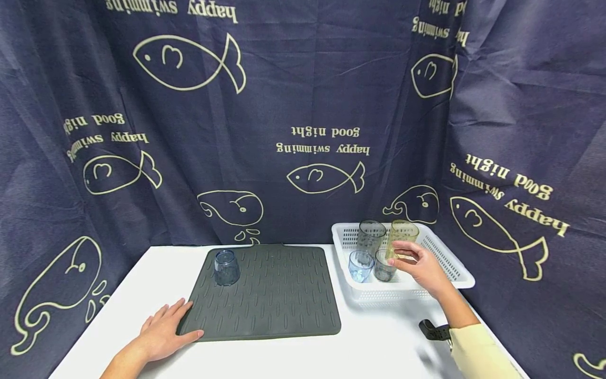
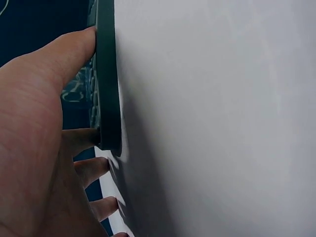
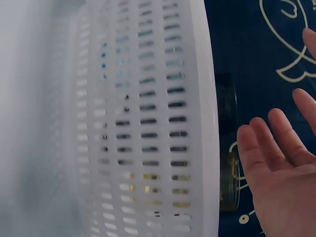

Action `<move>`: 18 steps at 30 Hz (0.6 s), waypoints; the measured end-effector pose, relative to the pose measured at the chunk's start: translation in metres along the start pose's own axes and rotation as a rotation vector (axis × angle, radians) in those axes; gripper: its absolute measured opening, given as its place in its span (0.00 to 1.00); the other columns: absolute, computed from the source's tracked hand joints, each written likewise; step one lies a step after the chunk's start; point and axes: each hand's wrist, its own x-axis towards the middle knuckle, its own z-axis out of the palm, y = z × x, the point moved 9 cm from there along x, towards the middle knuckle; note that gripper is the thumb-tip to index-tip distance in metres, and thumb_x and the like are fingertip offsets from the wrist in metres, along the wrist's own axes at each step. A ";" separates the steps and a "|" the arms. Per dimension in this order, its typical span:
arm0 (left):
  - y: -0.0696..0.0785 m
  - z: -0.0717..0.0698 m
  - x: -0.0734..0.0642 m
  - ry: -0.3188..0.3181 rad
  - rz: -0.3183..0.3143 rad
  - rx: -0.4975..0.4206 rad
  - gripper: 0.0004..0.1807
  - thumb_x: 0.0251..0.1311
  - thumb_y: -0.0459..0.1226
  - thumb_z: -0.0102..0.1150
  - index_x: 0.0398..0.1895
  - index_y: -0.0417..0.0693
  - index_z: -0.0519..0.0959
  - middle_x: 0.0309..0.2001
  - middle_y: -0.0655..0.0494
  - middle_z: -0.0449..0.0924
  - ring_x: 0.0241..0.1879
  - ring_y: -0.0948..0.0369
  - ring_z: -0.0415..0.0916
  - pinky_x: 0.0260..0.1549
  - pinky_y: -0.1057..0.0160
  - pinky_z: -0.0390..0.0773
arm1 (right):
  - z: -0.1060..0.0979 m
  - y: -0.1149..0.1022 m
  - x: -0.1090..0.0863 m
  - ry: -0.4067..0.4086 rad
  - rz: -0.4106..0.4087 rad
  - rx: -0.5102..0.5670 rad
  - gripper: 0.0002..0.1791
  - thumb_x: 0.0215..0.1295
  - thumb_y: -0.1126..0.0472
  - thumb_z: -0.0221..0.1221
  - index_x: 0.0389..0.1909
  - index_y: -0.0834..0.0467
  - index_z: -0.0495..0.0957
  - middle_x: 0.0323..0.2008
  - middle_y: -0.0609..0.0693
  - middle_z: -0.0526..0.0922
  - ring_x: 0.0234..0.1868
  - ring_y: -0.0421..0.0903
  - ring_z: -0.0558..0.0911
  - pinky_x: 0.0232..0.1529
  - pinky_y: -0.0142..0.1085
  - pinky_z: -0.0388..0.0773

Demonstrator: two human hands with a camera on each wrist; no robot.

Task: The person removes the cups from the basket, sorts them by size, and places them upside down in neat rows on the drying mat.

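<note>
Left hand: A person's left hand (image 1: 163,331) rests at the mat's near left corner, fingers straight and spread wide, thumb on the near edge; the left wrist view shows some fingertips down on the worktop.

Right hand: The right hand (image 1: 421,266) reaches in over the basket's near edge, fingers loosely extended and the thumb well apart from them. (Whether a fingertip touches glass, one cannot tell.)

Mat: The dark mat (image 1: 279,302) lies along the far edge of the white worktop (image 1: 303,360), left of the basket.

Blue glass: One blue glass (image 1: 227,269) stands on the mat, toward its far left corner.

Basket: The white slotted basket (image 1: 379,296) sits at the worktop's far right, just beside the mat, with four glasses inside.

Far row: The tall grey glass (image 1: 369,239) stands by the basket's far left corner, the yellow glass (image 1: 404,231) to its right; both rise above the rim.

Near row: The pale glass (image 1: 361,268) stands at the basket's near left corner, the short grey glass (image 1: 383,272) beside it, just under the right hand's fingertips.

Sleeve: A cream sleeve (image 1: 478,347) covers the right forearm, a black strap (image 1: 433,331) at its cuff.

Backdrop: Navy cloth (image 1: 317,84) printed with pale fish hangs behind the worktop's far edge.
</note>
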 end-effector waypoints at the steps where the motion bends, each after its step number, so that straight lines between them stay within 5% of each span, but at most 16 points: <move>1: 0.000 0.000 0.000 0.000 0.000 -0.001 0.55 0.58 0.70 0.60 0.74 0.36 0.65 0.74 0.27 0.60 0.70 0.20 0.52 0.62 0.17 0.51 | -0.002 0.002 0.002 -0.001 0.012 -0.009 0.33 0.65 0.57 0.70 0.67 0.66 0.72 0.63 0.66 0.77 0.60 0.60 0.82 0.48 0.25 0.81; 4: 0.000 0.000 0.000 -0.003 0.002 -0.001 0.55 0.58 0.70 0.59 0.74 0.36 0.65 0.74 0.27 0.60 0.70 0.20 0.52 0.62 0.17 0.51 | -0.005 0.008 0.007 -0.022 0.027 -0.048 0.34 0.66 0.56 0.70 0.68 0.66 0.71 0.65 0.69 0.75 0.63 0.70 0.78 0.48 0.26 0.81; 12: 0.000 0.000 0.000 -0.015 0.000 0.008 0.55 0.59 0.70 0.59 0.74 0.36 0.64 0.74 0.27 0.59 0.70 0.20 0.52 0.61 0.17 0.52 | -0.009 0.023 0.018 -0.069 0.058 -0.127 0.36 0.65 0.53 0.70 0.70 0.64 0.70 0.70 0.67 0.72 0.68 0.68 0.74 0.57 0.50 0.83; 18: 0.001 0.001 0.001 -0.023 -0.001 0.010 0.55 0.59 0.70 0.59 0.74 0.36 0.64 0.74 0.27 0.59 0.70 0.20 0.51 0.61 0.17 0.51 | -0.012 0.029 0.027 -0.106 0.056 -0.166 0.38 0.64 0.54 0.71 0.70 0.66 0.70 0.68 0.68 0.74 0.65 0.67 0.76 0.54 0.41 0.80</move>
